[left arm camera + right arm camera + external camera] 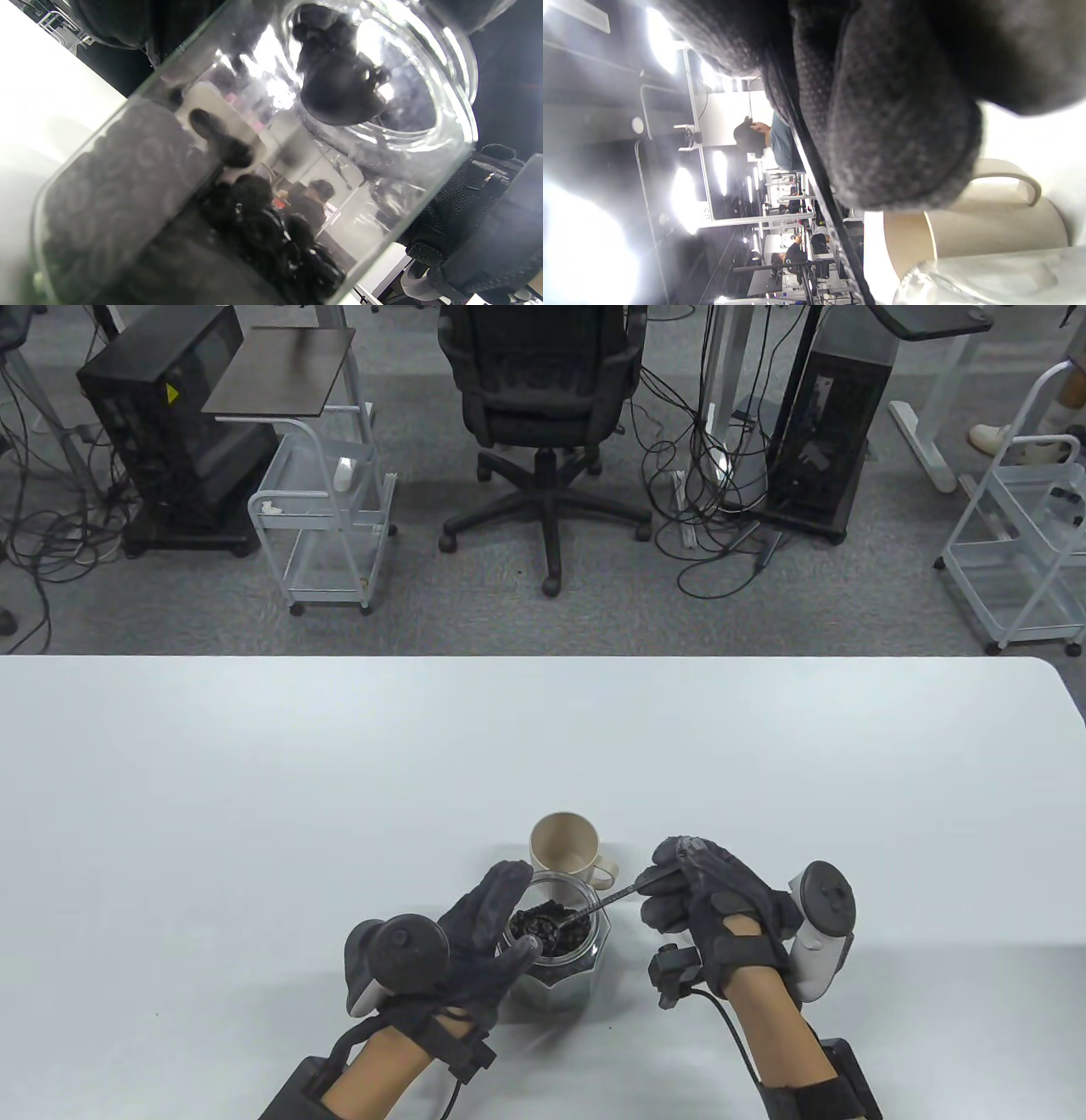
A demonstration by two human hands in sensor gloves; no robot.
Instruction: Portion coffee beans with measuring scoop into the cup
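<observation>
Fingers of the left hand [475, 933] wrap the glass jar [560, 950], steadying it. Right hand [704, 899] pinches the measuring scoop [585, 912] handle, bowl loaded with coffee beans [573, 940], beside the beige cup [564, 844].

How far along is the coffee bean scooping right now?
Done: the glass jar is open and the scoop is inside, loaded with beans. In hand: the left hand grips the jar while the right hand holds the scoop's handle. Left: carrying beans to the cup, which looks empty.
</observation>
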